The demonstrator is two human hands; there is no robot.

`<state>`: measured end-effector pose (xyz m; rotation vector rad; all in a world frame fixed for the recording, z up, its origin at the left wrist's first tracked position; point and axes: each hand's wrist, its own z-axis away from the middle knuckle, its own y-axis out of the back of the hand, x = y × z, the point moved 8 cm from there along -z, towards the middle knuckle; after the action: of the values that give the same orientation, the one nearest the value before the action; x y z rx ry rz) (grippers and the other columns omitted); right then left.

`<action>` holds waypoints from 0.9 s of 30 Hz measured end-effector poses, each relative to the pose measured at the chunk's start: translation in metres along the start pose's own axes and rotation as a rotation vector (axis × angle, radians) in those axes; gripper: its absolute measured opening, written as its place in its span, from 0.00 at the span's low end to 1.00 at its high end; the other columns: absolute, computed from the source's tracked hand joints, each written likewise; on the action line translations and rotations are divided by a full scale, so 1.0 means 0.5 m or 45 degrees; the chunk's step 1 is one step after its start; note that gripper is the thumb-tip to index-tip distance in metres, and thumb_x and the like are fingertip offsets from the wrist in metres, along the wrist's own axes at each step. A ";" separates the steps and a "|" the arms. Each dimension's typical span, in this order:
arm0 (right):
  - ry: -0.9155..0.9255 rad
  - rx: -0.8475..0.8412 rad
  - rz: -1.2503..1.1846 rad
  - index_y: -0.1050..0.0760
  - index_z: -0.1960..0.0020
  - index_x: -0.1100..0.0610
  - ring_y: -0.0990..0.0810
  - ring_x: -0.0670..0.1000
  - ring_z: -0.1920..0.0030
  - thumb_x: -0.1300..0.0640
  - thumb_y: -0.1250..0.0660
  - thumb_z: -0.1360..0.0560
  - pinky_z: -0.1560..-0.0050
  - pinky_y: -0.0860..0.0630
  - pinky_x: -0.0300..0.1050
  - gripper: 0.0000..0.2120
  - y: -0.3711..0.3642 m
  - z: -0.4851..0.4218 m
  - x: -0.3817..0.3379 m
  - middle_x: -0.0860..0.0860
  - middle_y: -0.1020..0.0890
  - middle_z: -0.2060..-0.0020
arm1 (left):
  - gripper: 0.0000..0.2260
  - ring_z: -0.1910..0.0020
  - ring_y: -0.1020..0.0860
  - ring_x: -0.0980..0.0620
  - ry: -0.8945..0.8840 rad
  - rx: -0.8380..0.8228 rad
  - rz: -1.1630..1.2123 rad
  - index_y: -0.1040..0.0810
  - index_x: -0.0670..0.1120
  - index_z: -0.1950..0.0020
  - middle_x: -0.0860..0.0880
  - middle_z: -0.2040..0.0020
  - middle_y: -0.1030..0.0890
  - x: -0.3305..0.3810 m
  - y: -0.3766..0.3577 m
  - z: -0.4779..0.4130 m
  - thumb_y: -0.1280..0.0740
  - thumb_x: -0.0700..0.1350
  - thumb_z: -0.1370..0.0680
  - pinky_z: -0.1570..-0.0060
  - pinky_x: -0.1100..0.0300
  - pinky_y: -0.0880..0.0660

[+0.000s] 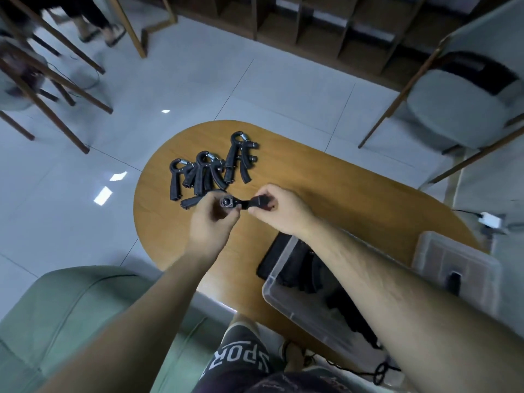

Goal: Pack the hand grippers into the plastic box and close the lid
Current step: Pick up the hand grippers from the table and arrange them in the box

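While held: both the left hand [211, 219] and right hand [279, 208] grasp one hand gripper [241, 205] above the table's [354, 194] middle.
Box: plastic box [286, 290] at near edge.
Risk: arm may knock it off.

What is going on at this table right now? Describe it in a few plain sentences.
A person holds one black hand gripper in the air above the wooden table, gripped by the left hand and the right hand. A cluster of loose grippers lies at the far end of the table. The clear plastic box sits open near the person with dark items already inside, and its lid rests beside it, so packing is unfinished.
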<state>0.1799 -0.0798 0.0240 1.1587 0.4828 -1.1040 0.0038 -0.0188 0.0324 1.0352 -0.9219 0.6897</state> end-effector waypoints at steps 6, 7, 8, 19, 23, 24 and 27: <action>-0.058 0.131 -0.085 0.21 0.46 0.48 0.21 0.43 0.48 0.36 0.30 0.27 0.42 0.22 0.49 0.18 0.118 0.127 0.040 0.43 0.19 0.48 | 0.11 0.55 0.24 0.49 -0.313 0.035 -0.207 0.28 0.46 0.54 0.46 0.55 0.24 0.087 -0.078 0.107 0.26 0.39 0.28 0.55 0.55 0.26; -0.100 0.156 -0.023 0.23 0.41 0.48 0.22 0.43 0.46 0.36 0.31 0.26 0.40 0.23 0.47 0.21 0.133 0.141 0.057 0.43 0.22 0.44 | 0.11 0.55 0.24 0.48 -0.356 0.039 -0.232 0.28 0.44 0.54 0.45 0.55 0.24 0.093 -0.092 0.126 0.27 0.38 0.28 0.55 0.56 0.26; -0.160 0.147 0.029 0.25 0.35 0.48 0.23 0.44 0.43 0.35 0.31 0.27 0.38 0.25 0.47 0.26 0.143 0.154 0.077 0.44 0.25 0.40 | 0.10 0.55 0.25 0.48 -0.398 0.034 -0.245 0.28 0.44 0.54 0.44 0.55 0.24 0.097 -0.109 0.145 0.27 0.37 0.27 0.54 0.58 0.27; -0.529 0.087 0.358 0.27 0.61 0.53 0.22 0.52 0.65 0.42 0.25 0.34 0.70 0.33 0.44 0.17 0.094 0.263 0.221 0.48 0.22 0.67 | 0.09 0.58 0.31 0.58 -0.343 -0.233 -0.332 0.29 0.43 0.54 0.47 0.53 0.28 0.022 -0.254 0.289 0.29 0.35 0.26 0.58 0.67 0.34; -0.551 0.224 0.581 0.29 0.62 0.54 0.23 0.54 0.65 0.47 0.28 0.28 0.75 0.39 0.42 0.14 0.079 0.252 0.244 0.50 0.23 0.67 | 0.07 0.58 0.25 0.53 -0.298 -0.342 -0.486 0.25 0.44 0.45 0.48 0.44 0.28 -0.027 -0.289 0.300 0.32 0.39 0.22 0.57 0.58 0.26; -0.545 0.249 0.656 0.28 0.59 0.55 0.23 0.54 0.64 0.47 0.28 0.27 0.75 0.39 0.42 0.14 0.076 0.246 0.243 0.51 0.22 0.64 | 0.08 0.56 0.23 0.50 -0.303 -0.351 -0.535 0.25 0.45 0.43 0.48 0.42 0.28 -0.038 -0.295 0.300 0.32 0.40 0.22 0.56 0.54 0.24; -0.518 0.268 0.805 0.25 0.51 0.56 0.19 0.55 0.58 0.47 0.31 0.26 0.70 0.34 0.43 0.13 0.055 0.224 0.242 0.53 0.18 0.57 | 0.13 0.46 0.22 0.45 -0.350 -0.372 -0.630 0.23 0.43 0.37 0.45 0.38 0.26 -0.054 -0.303 0.295 0.33 0.39 0.21 0.48 0.50 0.22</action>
<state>0.2313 -0.2335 -0.0160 1.1168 -0.3120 -0.8063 0.0729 -0.2130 -0.0218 1.0528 -0.9190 -0.0021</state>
